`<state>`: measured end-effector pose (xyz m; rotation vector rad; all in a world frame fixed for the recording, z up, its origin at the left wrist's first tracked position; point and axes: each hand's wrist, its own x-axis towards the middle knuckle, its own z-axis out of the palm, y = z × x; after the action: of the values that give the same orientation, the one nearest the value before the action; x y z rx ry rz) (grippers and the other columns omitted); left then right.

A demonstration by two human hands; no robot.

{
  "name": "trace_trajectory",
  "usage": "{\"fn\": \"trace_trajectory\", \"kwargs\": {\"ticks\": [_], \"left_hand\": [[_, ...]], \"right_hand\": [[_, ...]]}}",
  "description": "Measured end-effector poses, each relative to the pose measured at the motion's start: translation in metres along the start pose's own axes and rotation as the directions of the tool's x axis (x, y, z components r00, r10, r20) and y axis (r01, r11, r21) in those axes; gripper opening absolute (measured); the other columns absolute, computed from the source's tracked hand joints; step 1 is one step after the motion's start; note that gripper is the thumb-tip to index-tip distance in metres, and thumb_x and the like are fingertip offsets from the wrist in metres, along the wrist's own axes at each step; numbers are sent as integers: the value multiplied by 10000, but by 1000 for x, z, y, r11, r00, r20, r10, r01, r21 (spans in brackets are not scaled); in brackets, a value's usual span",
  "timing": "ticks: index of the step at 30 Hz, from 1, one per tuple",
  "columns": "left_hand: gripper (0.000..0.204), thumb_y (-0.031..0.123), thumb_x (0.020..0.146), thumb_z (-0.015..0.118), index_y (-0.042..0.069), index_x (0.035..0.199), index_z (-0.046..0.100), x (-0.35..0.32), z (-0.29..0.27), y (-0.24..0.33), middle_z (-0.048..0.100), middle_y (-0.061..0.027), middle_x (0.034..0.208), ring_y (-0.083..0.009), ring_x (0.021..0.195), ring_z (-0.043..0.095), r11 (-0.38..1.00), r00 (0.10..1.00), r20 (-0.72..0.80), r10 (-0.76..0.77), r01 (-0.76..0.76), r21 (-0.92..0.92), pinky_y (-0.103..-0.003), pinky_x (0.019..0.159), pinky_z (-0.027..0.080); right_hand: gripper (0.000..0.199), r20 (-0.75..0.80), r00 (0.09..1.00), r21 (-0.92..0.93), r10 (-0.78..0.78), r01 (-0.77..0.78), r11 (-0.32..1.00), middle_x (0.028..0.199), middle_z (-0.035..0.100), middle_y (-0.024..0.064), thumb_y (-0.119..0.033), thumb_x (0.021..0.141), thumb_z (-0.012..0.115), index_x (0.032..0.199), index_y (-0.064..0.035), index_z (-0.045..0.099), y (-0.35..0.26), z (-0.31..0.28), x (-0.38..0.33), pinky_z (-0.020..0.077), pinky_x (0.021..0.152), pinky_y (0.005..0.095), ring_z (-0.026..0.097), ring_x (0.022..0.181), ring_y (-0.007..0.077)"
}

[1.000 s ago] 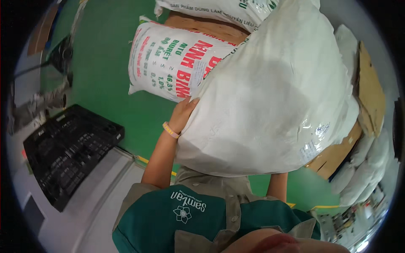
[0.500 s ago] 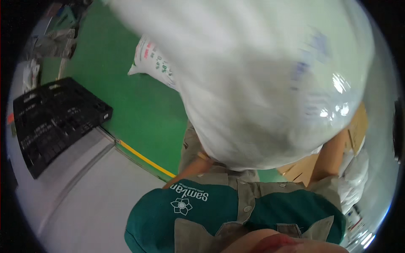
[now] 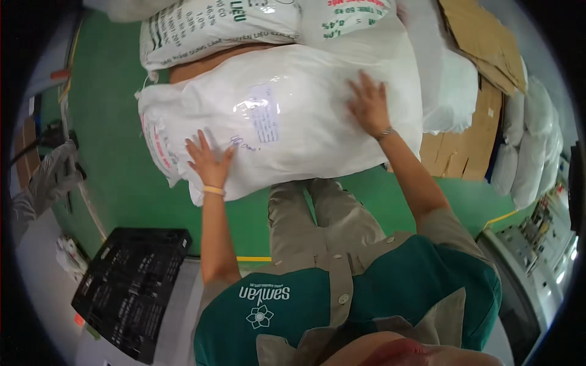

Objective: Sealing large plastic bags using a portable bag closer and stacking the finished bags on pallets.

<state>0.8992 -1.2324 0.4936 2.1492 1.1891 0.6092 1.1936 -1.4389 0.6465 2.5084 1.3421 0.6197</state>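
Observation:
A large, full white sack (image 3: 305,122) lies crosswise in front of my legs, with a paper label and some handwriting on its upper face. My left hand (image 3: 209,163) rests on the sack toward its left end, fingers spread. Over the sack's right half is my right hand (image 3: 368,104), fingers apart and a little smeared by motion. Neither hand grips anything. Beyond the big sack lie a printed white sack (image 3: 226,30) and, behind its right part, another sack with red and green print (image 3: 351,15). Brown material (image 3: 183,72) shows between the sacks.
A black plastic pallet (image 3: 134,287) stands at the lower left. To the right are flattened cardboard (image 3: 482,39), more cardboard (image 3: 455,149) and stacked white bags (image 3: 531,143). The green floor (image 3: 244,226) has yellow line markings. Equipment (image 3: 531,244) stands at the far right.
The big white sack, earlier raised close in front of me, now lies lower and flat. Both my hands, formerly at its underside and side, now lie spread over its top.

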Motion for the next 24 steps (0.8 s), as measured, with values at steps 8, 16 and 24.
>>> {"fn": "trace_trajectory", "kwargs": {"ticks": [8,16,24], "left_hand": [[910,624,661,523,259,1347,48,54,-1,-55,-67,-187,1382,-407,1254,-80,993,985,170,36,-16,-116,-704,838,49],[885,611,681,506,282,1344,21,74,-12,-56,-91,-157,1389,-391,1257,-104,999,968,249,9,-21,45,-707,834,35],[936,651,653,500,274,1343,-8,66,-1,-65,-132,-155,1382,-381,1253,-143,996,945,324,-39,10,90,-703,837,18]], "right_hand": [[693,586,450,685,674,-720,-115,1204,434,181,-561,809,337,1202,5,406,146,29,-43,298,928,300,401,1119,284],[606,470,522,786,712,-614,-69,1176,454,160,-466,865,292,1179,38,414,90,42,-182,315,920,307,425,1084,239],[458,-203,747,352,634,-548,759,1273,340,170,-243,832,440,1236,-49,347,32,-37,-105,285,941,408,354,1150,327]]}}
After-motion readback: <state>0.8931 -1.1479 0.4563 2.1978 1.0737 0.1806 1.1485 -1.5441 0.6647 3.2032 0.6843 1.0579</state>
